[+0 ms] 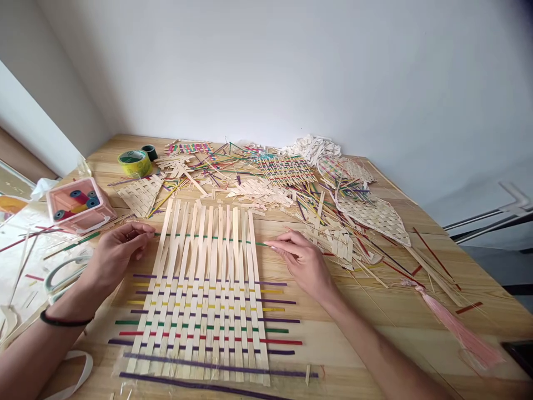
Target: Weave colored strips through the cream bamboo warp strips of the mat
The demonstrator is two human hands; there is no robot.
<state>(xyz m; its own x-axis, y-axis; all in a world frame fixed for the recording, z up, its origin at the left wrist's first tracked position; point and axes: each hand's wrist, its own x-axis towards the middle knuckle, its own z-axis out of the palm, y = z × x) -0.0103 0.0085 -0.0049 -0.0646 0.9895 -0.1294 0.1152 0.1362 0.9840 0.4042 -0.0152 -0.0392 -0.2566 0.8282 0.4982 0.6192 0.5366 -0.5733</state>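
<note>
A half-woven mat (204,294) of pale vertical bamboo strips crossed by purple, yellow, green and red strips lies on the wooden table (416,311) in front of me. A thin green strip (208,239) runs across the upper part of the pale strips. My left hand (116,250) pinches its left end. My right hand (302,261) pinches its right end by the mat's right edge.
Behind the mat lies a heap of loose coloured and pale strips (250,178) and several woven pieces (375,214). A pink box of thread spools (79,205) and tape rolls (135,161) sit at the left. A pink tassel (453,328) lies at the right.
</note>
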